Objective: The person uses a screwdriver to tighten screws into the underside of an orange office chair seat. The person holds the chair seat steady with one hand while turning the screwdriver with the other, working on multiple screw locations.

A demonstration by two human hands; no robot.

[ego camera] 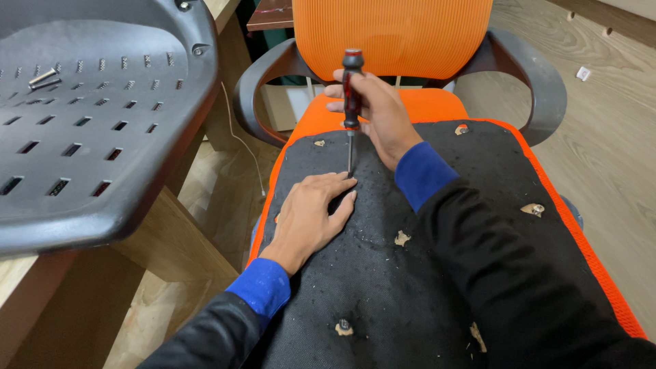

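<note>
An upturned chair seat cushion (pixel 383 273) lies in front of me, its black fabric underside up and orange mesh along its edges. My right hand (pixel 376 113) grips a screwdriver (pixel 351 89) with a red and black handle, held upright with its tip on the black fabric. My left hand (pixel 311 212) lies flat on the fabric, fingers spread, its fingertips right beside the screwdriver tip. Several torn holes (pixel 402 238) in the fabric show pale padding, and one near me holds a screw (pixel 344 326).
A black plastic seat shell (pixel 102 137) with rows of slots rests on a wooden table (pixel 184 239) at left, two loose bolts (pixel 44 78) lying in it. The orange mesh chair back (pixel 393 34) with black armrests (pixel 533 82) stands behind. Wooden floor at right.
</note>
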